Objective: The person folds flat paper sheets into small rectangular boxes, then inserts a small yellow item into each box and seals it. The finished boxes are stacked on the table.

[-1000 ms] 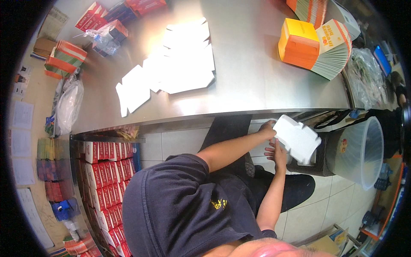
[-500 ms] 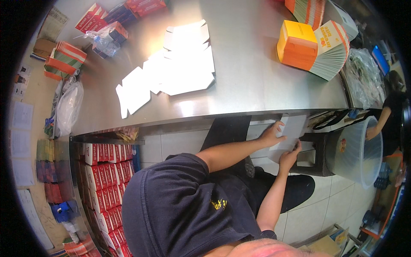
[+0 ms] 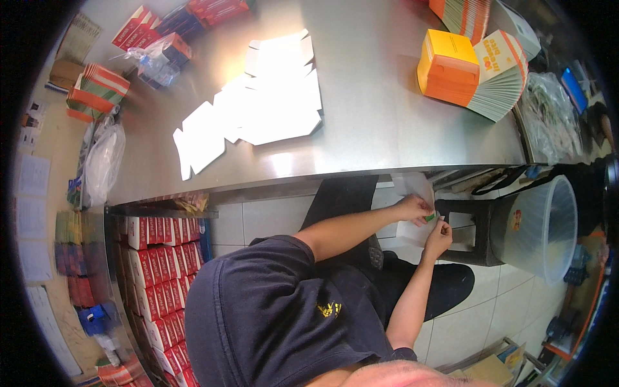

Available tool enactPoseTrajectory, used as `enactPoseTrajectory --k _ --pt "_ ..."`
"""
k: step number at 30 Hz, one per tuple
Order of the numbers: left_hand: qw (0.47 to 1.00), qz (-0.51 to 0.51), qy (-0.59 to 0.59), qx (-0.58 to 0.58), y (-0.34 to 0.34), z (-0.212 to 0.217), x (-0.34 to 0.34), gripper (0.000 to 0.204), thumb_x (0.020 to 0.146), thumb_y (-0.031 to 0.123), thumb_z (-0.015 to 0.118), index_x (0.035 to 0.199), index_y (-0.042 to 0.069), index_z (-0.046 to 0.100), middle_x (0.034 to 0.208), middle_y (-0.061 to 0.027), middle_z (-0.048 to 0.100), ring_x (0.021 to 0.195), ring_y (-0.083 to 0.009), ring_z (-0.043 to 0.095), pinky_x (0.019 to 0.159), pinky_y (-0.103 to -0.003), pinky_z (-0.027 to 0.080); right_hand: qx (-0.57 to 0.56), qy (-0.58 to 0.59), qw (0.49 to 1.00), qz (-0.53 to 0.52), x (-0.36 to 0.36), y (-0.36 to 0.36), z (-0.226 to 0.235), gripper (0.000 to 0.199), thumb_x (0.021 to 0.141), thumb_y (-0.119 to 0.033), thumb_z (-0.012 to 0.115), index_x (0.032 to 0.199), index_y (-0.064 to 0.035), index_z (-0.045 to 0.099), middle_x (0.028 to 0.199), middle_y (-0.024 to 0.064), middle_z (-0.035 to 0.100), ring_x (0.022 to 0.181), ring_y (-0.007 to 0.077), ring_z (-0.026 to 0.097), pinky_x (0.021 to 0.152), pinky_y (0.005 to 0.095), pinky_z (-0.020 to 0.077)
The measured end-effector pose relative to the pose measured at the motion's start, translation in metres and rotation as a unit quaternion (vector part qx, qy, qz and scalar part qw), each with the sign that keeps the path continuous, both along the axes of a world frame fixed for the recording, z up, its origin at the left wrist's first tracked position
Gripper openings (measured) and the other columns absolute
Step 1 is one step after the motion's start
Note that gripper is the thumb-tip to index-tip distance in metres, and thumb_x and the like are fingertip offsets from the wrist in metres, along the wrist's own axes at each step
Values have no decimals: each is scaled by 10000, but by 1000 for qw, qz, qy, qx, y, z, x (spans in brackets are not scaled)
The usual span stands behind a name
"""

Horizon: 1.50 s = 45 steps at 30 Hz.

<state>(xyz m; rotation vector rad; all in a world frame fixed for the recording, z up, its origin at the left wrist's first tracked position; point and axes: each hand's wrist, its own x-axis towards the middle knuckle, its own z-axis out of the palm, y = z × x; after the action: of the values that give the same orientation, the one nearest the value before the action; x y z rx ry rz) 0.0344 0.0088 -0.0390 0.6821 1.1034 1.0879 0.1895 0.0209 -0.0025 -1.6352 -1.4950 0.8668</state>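
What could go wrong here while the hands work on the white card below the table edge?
1. The left hand and right hand hold the white folded card under the steel table edge, so it may bump the edge and crease.
2. The fanned stack of orange-edged flat cartons leans near the table's edge and might slide off.

Stainless steel worktable seen from above.
Flat white die-cut cardboard blanks lie at centre; a fanned stack of orange-edged folded cartons at two o'clock; red boxes at eleven o'clock.
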Motion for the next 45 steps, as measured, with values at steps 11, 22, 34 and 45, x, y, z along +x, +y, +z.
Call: enactPoseTrajectory --k 11,22,34,45 --pt "998 54 38 -9 -13 19 -1 363 973 301 679 1162 -9 666 1093 -102 694 969 -195 705 646 -347 647 -126 247 958 69 0 0 -19 246 953 -208 720 834 5 693 868 24 671 756 97 534 703 257 421" --pt "997 30 61 -19 -17 21 3 317 983 273 664 1134 -5 679 1082 -97 695 948 -195 711 656 -355 652 -41 101 993 54 -3 -3 -17 272 945 -260 731 859 -3 707 801 42 680 724 109 539 654 280 430" --pt "998 26 57 -18 -15 15 1 325 991 286 653 1148 2 668 1091 -105 700 960 -196 719 659 -355 651 -90 189 975 77 5 5 -31 289 945 -276 735 850 -5 702 724 -6 598 678 85 472 607 269 373" --pt "998 64 14 10 -15 20 -6 304 921 254 753 1103 13 712 1011 -88 734 894 -180 729 672 -324 627 -89 199 972 87 4 4 -22 290 936 -280 751 888 5 720 727 5 620 683 84 519 595 247 428"
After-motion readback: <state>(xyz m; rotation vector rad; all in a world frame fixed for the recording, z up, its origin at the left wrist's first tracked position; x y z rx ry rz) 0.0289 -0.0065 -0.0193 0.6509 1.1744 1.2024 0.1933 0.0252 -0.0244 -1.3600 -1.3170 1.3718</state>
